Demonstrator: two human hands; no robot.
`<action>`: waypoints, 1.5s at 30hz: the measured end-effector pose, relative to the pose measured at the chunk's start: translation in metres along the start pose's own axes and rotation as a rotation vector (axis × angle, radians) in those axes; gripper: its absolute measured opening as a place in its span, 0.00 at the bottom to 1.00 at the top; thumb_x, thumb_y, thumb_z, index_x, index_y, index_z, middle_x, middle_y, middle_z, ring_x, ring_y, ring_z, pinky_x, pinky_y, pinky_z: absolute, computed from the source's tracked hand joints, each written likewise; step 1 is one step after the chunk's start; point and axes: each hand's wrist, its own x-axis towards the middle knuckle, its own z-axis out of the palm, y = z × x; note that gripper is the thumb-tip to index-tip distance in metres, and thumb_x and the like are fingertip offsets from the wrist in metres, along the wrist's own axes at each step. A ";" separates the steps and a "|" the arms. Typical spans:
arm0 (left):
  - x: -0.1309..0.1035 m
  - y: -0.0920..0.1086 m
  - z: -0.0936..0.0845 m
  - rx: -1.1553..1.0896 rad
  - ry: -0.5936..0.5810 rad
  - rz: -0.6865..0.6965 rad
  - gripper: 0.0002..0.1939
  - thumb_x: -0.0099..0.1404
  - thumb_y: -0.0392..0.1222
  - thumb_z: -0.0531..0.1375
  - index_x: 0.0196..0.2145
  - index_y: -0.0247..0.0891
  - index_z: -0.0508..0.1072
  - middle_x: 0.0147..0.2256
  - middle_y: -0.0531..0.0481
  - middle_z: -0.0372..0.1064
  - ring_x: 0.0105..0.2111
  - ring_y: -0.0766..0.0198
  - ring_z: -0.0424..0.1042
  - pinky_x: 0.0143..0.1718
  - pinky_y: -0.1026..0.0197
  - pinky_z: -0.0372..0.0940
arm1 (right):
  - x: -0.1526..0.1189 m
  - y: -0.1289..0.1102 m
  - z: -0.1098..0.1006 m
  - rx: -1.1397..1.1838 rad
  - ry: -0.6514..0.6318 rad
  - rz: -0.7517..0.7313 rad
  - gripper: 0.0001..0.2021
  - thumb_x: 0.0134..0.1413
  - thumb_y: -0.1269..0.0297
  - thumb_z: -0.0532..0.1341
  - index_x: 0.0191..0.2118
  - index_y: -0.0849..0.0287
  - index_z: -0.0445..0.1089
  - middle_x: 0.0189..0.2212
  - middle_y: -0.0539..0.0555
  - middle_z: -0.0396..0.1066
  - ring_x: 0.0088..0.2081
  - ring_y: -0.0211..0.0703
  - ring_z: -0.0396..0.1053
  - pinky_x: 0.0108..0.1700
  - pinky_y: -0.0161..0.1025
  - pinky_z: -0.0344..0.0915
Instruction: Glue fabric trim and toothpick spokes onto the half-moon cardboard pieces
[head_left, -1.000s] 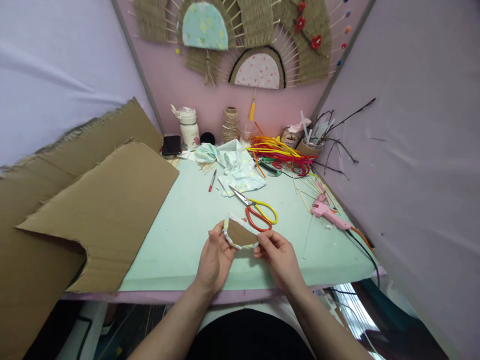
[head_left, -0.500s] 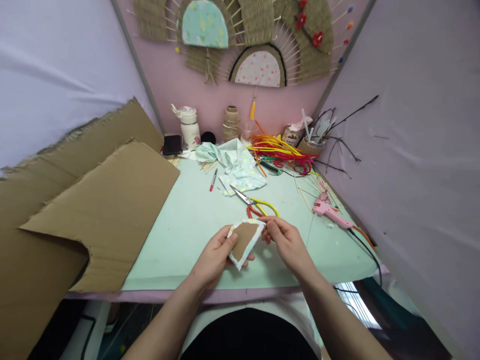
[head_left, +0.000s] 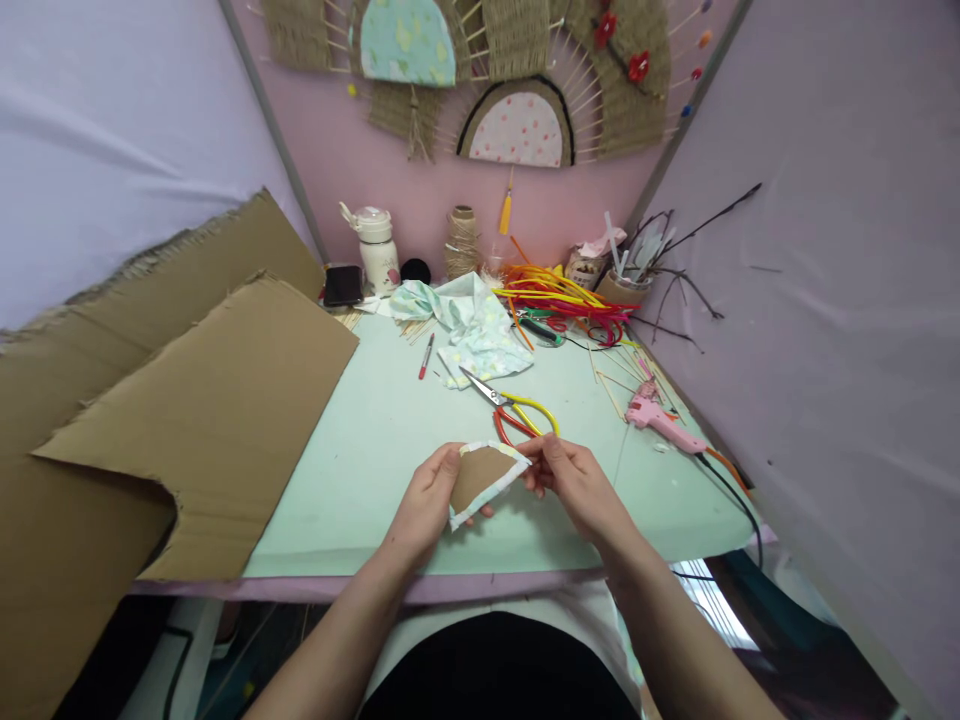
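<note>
A small fan-shaped cardboard piece [head_left: 480, 478] has pale patterned fabric folded over its edges. My left hand [head_left: 429, 500] grips its left side, thumb near the upper left edge and fingers behind it. At the right corner of the piece, the fingers of my right hand [head_left: 574, 480] are closed in a pinch; whether they hold the fabric edge is too small to tell. Scissors [head_left: 499, 400] with red and yellow handles lie open on the table just beyond the piece.
Large cardboard sheets [head_left: 225, 380] cover the left of the table [head_left: 352, 500]. Crumpled patterned cloth [head_left: 480, 330], a red pen [head_left: 427, 357] and colourful pipe cleaners [head_left: 570, 300] lie at the back. A pink glue gun [head_left: 660, 420] with a cord rests at the right.
The cardboard piece has turned clockwise and tilted in my left hand, whose thumb has shifted up to its upper left edge. My right hand stays by its right corner.
</note>
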 end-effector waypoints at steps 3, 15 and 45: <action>0.000 -0.004 0.002 0.006 0.002 0.010 0.27 0.65 0.64 0.56 0.45 0.36 0.73 0.31 0.47 0.76 0.20 0.63 0.74 0.16 0.67 0.63 | -0.001 0.003 0.001 -0.087 -0.015 -0.007 0.26 0.54 0.38 0.59 0.25 0.59 0.70 0.20 0.51 0.70 0.21 0.36 0.64 0.25 0.34 0.60; 0.002 0.007 -0.001 -0.228 0.031 -0.117 0.28 0.68 0.62 0.54 0.50 0.35 0.72 0.41 0.40 0.78 0.26 0.61 0.78 0.20 0.66 0.67 | 0.017 0.002 -0.018 -0.533 0.157 -0.187 0.20 0.63 0.49 0.51 0.39 0.59 0.73 0.30 0.54 0.74 0.30 0.42 0.70 0.35 0.39 0.65; -0.005 0.025 -0.046 -0.126 -0.105 -0.075 0.32 0.57 0.47 0.70 0.56 0.37 0.67 0.40 0.45 0.76 0.39 0.62 0.74 0.42 0.63 0.67 | 0.106 -0.005 -0.099 -1.489 0.237 0.072 0.12 0.63 0.68 0.54 0.41 0.69 0.72 0.40 0.69 0.72 0.41 0.54 0.72 0.39 0.41 0.59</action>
